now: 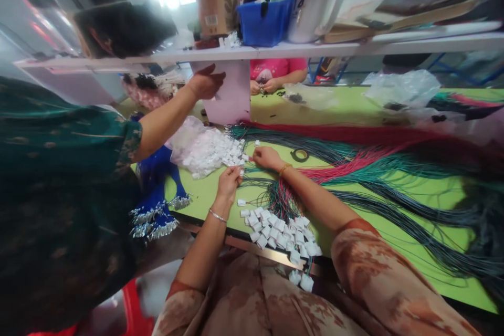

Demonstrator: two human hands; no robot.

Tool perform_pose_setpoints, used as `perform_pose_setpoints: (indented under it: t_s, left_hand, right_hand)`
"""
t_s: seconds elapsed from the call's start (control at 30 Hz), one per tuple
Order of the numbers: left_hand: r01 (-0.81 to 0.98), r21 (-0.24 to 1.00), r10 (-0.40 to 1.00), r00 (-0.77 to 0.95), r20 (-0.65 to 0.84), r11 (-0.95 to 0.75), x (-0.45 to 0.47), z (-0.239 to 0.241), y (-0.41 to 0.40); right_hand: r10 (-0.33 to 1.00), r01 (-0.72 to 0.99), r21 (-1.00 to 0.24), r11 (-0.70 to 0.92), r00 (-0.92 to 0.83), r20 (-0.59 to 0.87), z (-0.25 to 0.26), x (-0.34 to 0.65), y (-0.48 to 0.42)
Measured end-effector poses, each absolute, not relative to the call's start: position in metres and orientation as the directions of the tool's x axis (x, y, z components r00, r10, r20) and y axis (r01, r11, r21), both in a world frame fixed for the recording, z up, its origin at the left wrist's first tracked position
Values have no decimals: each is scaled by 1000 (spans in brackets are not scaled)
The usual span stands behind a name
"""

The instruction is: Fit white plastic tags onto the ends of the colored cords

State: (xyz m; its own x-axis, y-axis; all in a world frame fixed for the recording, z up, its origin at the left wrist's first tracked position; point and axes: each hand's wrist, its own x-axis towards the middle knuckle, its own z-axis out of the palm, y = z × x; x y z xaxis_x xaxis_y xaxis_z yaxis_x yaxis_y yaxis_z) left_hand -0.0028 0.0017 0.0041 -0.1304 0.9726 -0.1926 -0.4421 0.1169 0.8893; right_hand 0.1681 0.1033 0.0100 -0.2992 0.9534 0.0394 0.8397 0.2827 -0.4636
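Note:
My left hand (pixel 229 180) hovers over the green table (pixel 394 231) with its fingers pinched on a small white connector. My right hand (pixel 266 157) is closed beside the loose pile of white connectors (pixel 212 149) and grips something small that I cannot make out. Thin dark green and red wires (pixel 277 197) run from both hands toward me. They end in a bunch of white connectors (pixel 281 233) at the table's near edge.
A person in a dark green garment (pixel 59 178) stands at my left, their hand (pixel 205 83) reaching up to the white shelf (pixel 275 51). Long red and teal wire bundles (pixel 374 160) cross the table. A tape roll (pixel 300 155) lies there. Another person in pink (pixel 275 71) works opposite.

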Motion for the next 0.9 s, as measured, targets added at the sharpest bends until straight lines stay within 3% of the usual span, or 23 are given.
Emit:
perform_pose_setpoints:
  t_s: [0.43, 0.63, 0.7, 0.77, 0.9]
  left_hand:
    - [-450, 882, 973, -99, -208, 142, -3, 3, 1]
    - [-452, 881, 974, -97, -206, 141, -5, 4, 1]
    - [-467, 872, 975, -85, -206, 144, -5, 4, 0]
    - [-484, 863, 977, -69, -200, 142, -4, 4, 0]
    - [-525, 840, 982, -45, -186, 135, -4, 3, 1]
  right_hand:
    - [919, 843, -382, 379, -390, 54, 8, 167, 106]
    - [951, 923, -229, 309, -298, 82, 26, 186, 104]
    - [953, 913, -276, 302, -287, 91, 34, 189, 105]
    - [934, 842, -405, 357, -335, 127, 42, 184, 105]
    - [858, 555, -674, 487, -447, 252, 56, 154, 97]
